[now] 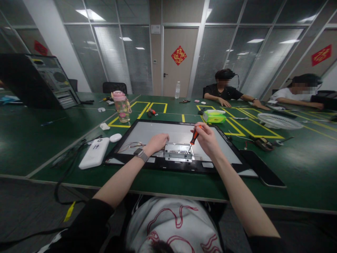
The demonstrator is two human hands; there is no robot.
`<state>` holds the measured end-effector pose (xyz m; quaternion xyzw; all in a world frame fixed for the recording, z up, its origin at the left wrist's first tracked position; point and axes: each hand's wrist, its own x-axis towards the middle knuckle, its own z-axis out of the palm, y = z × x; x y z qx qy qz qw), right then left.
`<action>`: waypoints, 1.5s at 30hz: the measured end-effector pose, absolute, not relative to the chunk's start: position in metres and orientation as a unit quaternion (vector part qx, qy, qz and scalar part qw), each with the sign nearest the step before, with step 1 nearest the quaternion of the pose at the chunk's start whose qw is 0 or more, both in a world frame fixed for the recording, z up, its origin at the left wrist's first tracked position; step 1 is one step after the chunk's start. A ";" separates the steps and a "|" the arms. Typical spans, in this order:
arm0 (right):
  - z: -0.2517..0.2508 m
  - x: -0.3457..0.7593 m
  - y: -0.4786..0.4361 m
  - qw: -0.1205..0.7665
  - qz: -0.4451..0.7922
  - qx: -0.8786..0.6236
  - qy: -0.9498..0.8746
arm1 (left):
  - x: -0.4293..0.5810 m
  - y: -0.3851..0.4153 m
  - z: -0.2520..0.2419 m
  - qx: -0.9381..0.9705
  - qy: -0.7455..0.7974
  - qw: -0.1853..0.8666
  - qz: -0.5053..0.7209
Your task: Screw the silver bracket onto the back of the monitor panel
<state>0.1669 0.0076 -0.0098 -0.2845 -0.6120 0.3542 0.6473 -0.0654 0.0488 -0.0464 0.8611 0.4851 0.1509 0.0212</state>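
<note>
My right hand [206, 138] is closed around the orange and black handle of a screwdriver [194, 136]. The screwdriver's shaft slants down to a silver metal bracket [179, 151], its tip at the bracket's right part. That bracket sits near the front edge of a black-framed display panel [131, 135], which lies flat with a pale grey back facing up. At the bracket's upper left is my left hand [158, 142], fingers curled; what they hold, if anything, is hidden. Thin wires [133, 144] run over the panel left of that hand.
Left of the panel lie a white power bank [94, 153] and a white oval case [115, 137]. A pink-lidded bottle [122, 109] stands behind them. A black phone [262, 168] lies right. Farther back are a green pack [214, 116], a computer case [44, 80] and two seated people.
</note>
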 end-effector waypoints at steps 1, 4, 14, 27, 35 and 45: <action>-0.010 0.167 0.008 0.651 0.360 -0.284 -0.606 | -0.065 0.048 -0.046 0.861 0.485 0.022 0.151; -0.008 0.167 0.005 0.644 0.372 -0.279 -0.607 | -0.065 0.048 -0.046 0.862 0.483 0.021 0.152; -0.002 0.168 -0.003 0.625 0.420 -0.248 -0.609 | -0.066 0.050 -0.048 0.863 0.479 0.024 0.157; 0.006 0.180 -0.004 0.566 0.275 -0.327 -0.705 | -0.067 0.051 -0.050 0.863 0.478 0.018 0.159; 0.006 0.181 -0.006 0.564 0.191 -0.358 -0.719 | -0.065 0.047 -0.045 0.861 0.484 0.021 0.153; 0.007 0.178 -0.008 0.585 0.161 -0.360 -0.709 | -0.065 0.047 -0.045 0.862 0.484 0.019 0.148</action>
